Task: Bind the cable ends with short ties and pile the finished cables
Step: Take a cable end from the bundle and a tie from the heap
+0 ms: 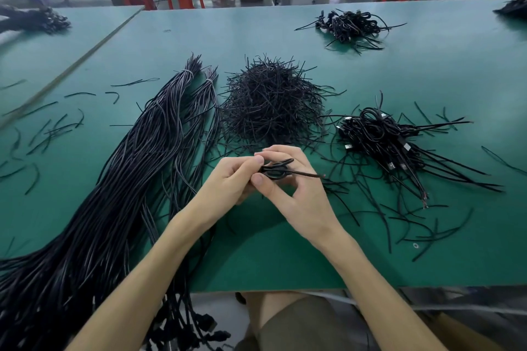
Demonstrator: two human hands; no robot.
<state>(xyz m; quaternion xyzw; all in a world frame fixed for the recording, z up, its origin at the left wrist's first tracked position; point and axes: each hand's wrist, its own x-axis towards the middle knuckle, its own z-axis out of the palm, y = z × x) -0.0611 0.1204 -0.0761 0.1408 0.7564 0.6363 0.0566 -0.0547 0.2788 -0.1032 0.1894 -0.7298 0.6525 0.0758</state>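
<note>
**Q:** At the centre?
**A:** A small coiled cable (pixel 275 171), raised just above the green table (pixel 285 253) near its front edge. Pinched from both sides. Left hand (pixel 228 184): thumb and curled fingers closed narrowly on the near end of the loop. Right hand (pixel 299 196): thumb below, fingertips above, closed on the same loop. One thin strand (pixel 306 174) pointing right out of the grip, clear of both hands; cable end or tie, not to be told.

**Q:** Tie already twisted shut?
**A:** Hidden by the fingers. Judged as mid-binding, coil not yet released.

**Q:** Done so far?
**A:** To the right, near the right hand, a finished pile (pixel 382 139) of bound cables with plugs showing. Farther back, well apart, a second pile (pixel 352 26).

**Q:** And left to do?
**A:** By far the larger share, judging from the long unbound cables (pixel 114 179) spread along the left side and hanging over the front edge. Just beyond the hands, between long cables and finished pile, a full heap of short ties (pixel 271 105). Loose ties (pixel 45 134) scattered at far left. Next in order, presumably: closing the tie, then dropping the coil onto the near pile.
</note>
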